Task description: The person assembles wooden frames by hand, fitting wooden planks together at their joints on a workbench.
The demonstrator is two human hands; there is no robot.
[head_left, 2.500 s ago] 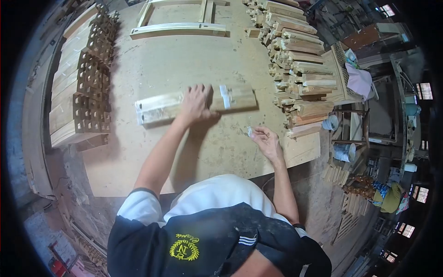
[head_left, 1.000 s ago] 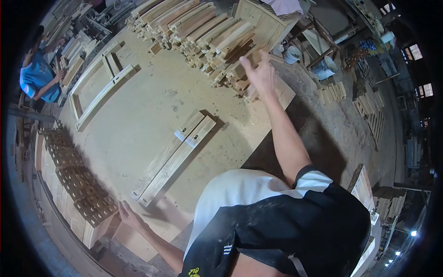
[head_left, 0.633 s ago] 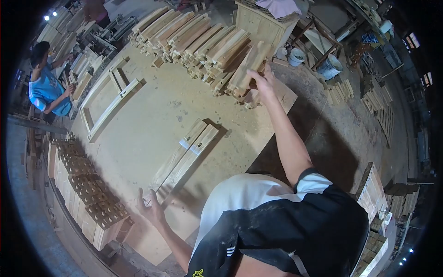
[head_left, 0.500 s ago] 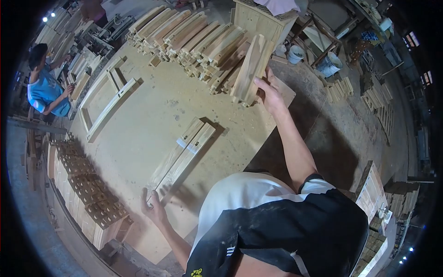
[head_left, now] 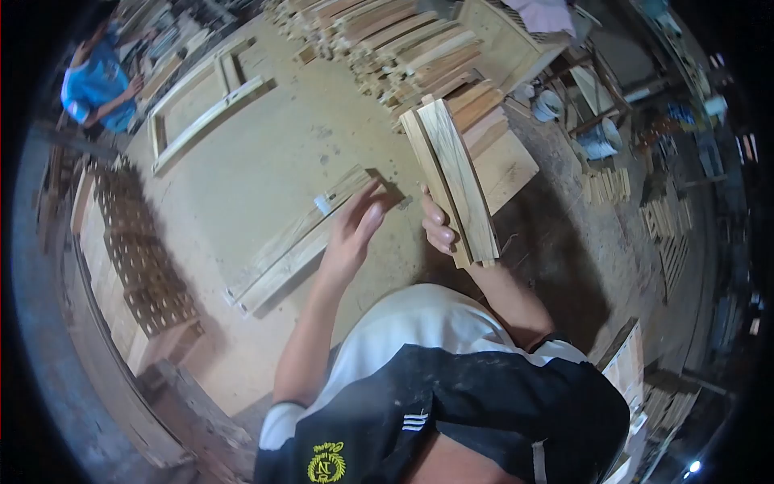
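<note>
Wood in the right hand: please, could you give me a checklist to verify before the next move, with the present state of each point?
1. Right hand grips the wood: ok, fingers closed on its near end.
2. Left hand supports the wood too: not ok, it is open and apart from it.
3. Wood clear of the stacked pieces: cannot tell, it overlaps part of the stack in view.
4. Pair of bars lying on the table: ok, side by side.
5. Bars fully visible: not ok, the left hand covers part.
6. Wooden frame apart from the bars: ok.
</note>
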